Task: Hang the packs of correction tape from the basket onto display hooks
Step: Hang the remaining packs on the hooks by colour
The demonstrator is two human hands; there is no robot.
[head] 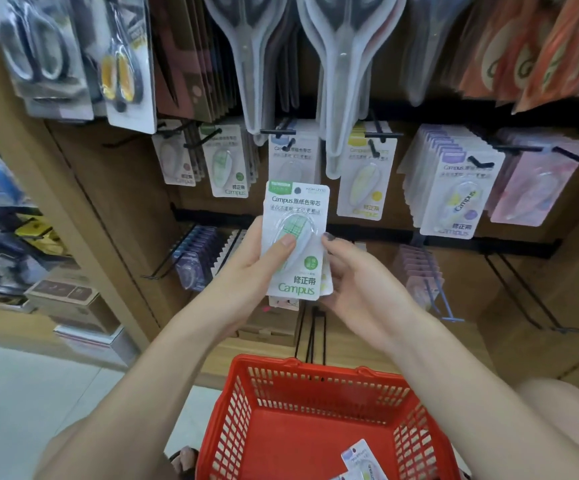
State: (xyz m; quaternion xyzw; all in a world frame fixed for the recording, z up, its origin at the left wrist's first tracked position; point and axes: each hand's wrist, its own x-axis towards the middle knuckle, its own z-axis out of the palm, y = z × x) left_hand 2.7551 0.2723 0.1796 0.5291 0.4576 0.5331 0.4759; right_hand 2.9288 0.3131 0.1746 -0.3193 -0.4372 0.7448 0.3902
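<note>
Several flat white card-backed blister packs of correction tape sit fanned in the person's hands, held up in front of the brown pegboard display; the front one, a white card with green print and a clear plastic bubble over a green-checked tape cartridge (pixel 295 237), faces the camera. The left hand (pixel 246 261) clamps the stack, thumb pressed on the bubble and fingers curled behind the card. The right hand (pixel 353 275) has its fingers bent round the right edge of the packs, a fingertip touching the front card's side.

These packs look light and thin: stiff card with a slick moulded bubble, so a pinch on the bare card edge should hold better than on the plastic dome. The card may bend if squeezed hard. For hanging, my judgement is that the grip belongs low or mid-card, leaving the top clear, though I cannot make out the hang hole.

More packs lie in the red plastic slatted shopping basket (pixel 315 379) below, at its lower right corner (pixel 360 459). A matching green-print pack hangs on a black wire hook (pixel 227 161) up to the left.
</note>
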